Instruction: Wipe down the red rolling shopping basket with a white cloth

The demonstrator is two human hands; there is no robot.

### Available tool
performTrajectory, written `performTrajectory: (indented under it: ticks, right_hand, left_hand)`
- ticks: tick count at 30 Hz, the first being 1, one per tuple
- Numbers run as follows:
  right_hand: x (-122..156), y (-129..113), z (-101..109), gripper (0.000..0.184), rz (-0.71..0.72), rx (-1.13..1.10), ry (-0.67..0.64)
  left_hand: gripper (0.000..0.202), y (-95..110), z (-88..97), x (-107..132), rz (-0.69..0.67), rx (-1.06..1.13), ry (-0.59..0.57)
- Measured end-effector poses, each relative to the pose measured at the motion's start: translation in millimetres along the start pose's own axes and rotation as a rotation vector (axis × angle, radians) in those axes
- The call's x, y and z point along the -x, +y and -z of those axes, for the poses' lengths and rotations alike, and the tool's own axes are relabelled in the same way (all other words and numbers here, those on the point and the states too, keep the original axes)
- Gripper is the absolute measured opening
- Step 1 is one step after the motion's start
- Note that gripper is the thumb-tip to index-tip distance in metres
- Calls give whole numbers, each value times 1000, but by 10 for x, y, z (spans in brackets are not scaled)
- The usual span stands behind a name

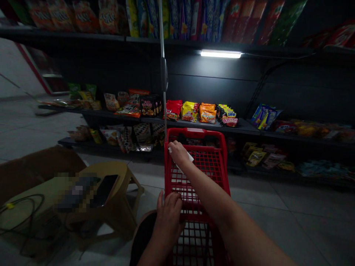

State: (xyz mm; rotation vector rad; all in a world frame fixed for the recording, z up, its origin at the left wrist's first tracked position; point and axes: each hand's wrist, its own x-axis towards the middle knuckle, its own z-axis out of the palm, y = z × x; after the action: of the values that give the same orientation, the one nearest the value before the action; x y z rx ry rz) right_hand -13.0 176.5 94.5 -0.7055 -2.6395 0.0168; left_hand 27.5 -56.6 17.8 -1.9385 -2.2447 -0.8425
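Note:
A red plastic shopping basket point(210, 162) with a mesh wall lies tipped in front of me, its long metal handle pole point(163, 74) rising straight up. My left hand point(169, 214) is closed over the basket's near rim and holds it. My right hand point(179, 153) reaches along the basket's upper left edge, closed on a white cloth or wipe point(189, 156) pressed against the red mesh.
Dark store shelves point(244, 127) run across the back, stocked with noodle packets point(190, 111) and snack bags; a light strip point(221, 54) glows above. At left a tan plastic stool point(122, 192) carries a black phone point(104, 190). Cables point(22, 207) lie on a cardboard sheet. Grey tiled floor at right.

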Motion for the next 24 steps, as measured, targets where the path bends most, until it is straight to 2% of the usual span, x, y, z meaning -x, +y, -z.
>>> performTrajectory:
  ticks: [4,10,13,15,18,21,24]
  right_hand:
    - [247,-168,-15,18,-29,-7,-34]
    - [980,-373,157,16,156,-271,-277]
    - [1112,-344,194,16,251,-350,-323]
    - [1010,-272,188,16,275,-266,-286]
    - [633,-107,163,15,233,-70,-202]
    - [205,59,129,18,113,49,-130]
    - [-31,128,59,21,-30,77,-68]
  left_hand:
    - [44,-9,-16,1,15,-14,2]
    - [55,-18,-66,-1,28,-56,5]
    - [54,-23,-78,-5,15,-59,-8]
    - [49,-15,-62,-16,17,-44,-34]
    - [42,8,-27,-38,11,-22,-55]
    - [40,10,-21,-56,-18,-2,-37]
    - [43,-17,-43,-64,-45,-2,-25]
